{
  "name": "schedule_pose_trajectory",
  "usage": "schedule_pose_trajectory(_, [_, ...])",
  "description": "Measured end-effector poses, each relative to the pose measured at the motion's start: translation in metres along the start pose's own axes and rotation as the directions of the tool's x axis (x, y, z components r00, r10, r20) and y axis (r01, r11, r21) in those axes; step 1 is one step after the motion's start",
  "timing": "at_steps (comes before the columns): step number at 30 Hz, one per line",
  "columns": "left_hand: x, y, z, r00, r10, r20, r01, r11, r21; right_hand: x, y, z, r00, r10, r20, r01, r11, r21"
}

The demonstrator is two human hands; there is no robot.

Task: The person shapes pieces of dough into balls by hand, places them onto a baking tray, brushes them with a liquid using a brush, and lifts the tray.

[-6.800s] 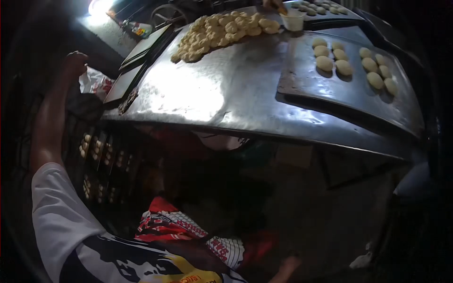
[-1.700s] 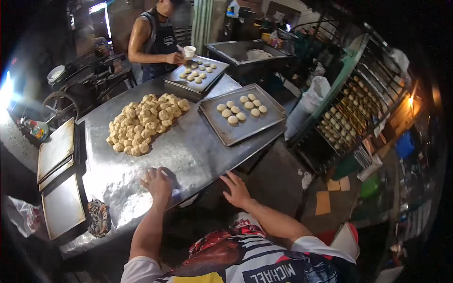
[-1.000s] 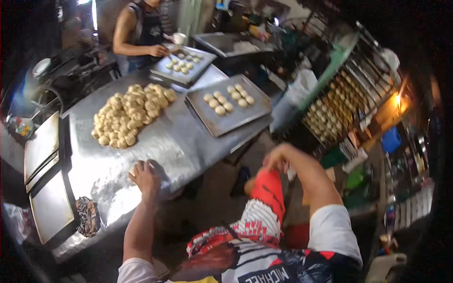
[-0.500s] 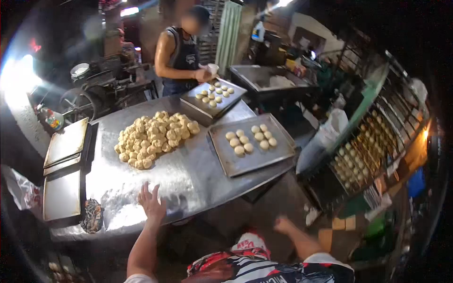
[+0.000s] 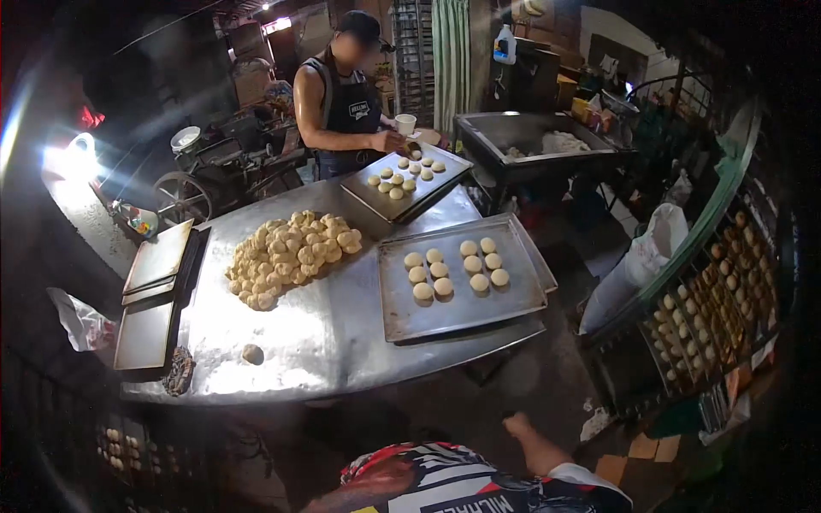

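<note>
My right hand (image 5: 516, 422) hangs low beside my body, past the near edge of the metal table (image 5: 342, 363); its fingers are too small and dark to make out. My left hand is out of the picture. A large heap of dough balls (image 5: 295, 256) covers the middle of the table. One small round lump (image 5: 252, 353) lies alone near the front edge, in shadow against the glare. On the right, a metal baking tray (image 5: 466, 318) bears two groups of smooth, round dough pieces (image 5: 440, 269).
Across the table a person (image 5: 342, 103) reaches over another tray of dough pieces (image 5: 396, 193). Flat trays (image 5: 145, 333) and a crumpled cloth (image 5: 178, 373) lie at the left. A rack (image 5: 693, 321) of filled trays and a white sack (image 5: 637, 256) stand to the right.
My left hand, spread above the table's front before, has left the view. The lone lump now shows near where it was. My view has tilted up, and the other person's hand is over their tray.
</note>
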State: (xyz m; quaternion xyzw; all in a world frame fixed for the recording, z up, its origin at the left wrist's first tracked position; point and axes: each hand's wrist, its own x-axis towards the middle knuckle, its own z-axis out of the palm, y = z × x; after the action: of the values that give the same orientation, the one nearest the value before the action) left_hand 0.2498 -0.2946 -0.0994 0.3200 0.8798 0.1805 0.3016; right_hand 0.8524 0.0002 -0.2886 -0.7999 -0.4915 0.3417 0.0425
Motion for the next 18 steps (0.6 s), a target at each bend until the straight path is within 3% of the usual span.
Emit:
schedule_pose_trajectory(1, [-0.007,-0.002,-0.004,0.995,-0.096,0.036,0.095,0.995,0.014,-0.007,-0.036,-0.037,0.977,0.112,0.179,-0.099,0.992,-0.081])
schedule_pose_trajectory(2, [-0.009,-0.004,-0.010,0.984,-0.170,0.058,0.169,0.985,0.030,0.002,-0.033,-0.037,0.965,0.030,0.259,0.040,0.965,-0.260])
schedule_pose_trajectory(4, [-0.012,-0.009,-0.020,0.963,-0.263,0.060,0.262,0.965,0.034,0.034,-0.047,-0.041,0.894,-0.098,0.436,0.345,0.772,-0.534])
schedule_pose_trajectory(5, [-0.012,-0.015,-0.027,0.956,-0.290,0.038,0.290,0.957,0.025,0.036,-0.064,-0.040,0.916,0.001,0.402,0.195,0.873,-0.447])
schedule_pose_trajectory(6, [-0.013,-0.020,-0.035,0.947,-0.321,0.014,0.321,0.947,0.009,0.039,-0.073,-0.036,0.915,0.022,0.403,0.169,0.886,-0.433])
schedule_pose_trajectory(11, [0.010,-0.045,-0.066,0.908,-0.356,-0.222,0.336,0.934,-0.124,0.025,-0.104,0.009,0.850,-0.015,0.527,0.343,0.774,-0.532])
schedule_pose_trajectory(13, [0.034,-0.038,-0.086,0.895,-0.238,-0.377,0.158,0.960,-0.233,0.010,-0.113,0.032,0.826,-0.020,0.564,0.396,0.732,-0.554])
schedule_pose_trajectory(15, [0.085,-0.005,-0.110,0.769,0.140,-0.624,-0.395,0.872,-0.291,-0.009,-0.115,0.057,0.803,-0.032,0.596,0.455,0.679,-0.576])
schedule_pose_trajectory(17, [0.131,0.052,-0.158,0.716,0.292,-0.634,-0.563,0.778,-0.278,-0.018,-0.114,0.087,0.792,-0.055,0.607,0.500,0.630,-0.595])
schedule_pose_trajectory(18, [0.152,0.074,-0.177,0.684,0.366,-0.631,-0.595,0.780,-0.193,-0.043,-0.144,0.076,0.823,-0.014,0.568,0.407,0.711,-0.573])
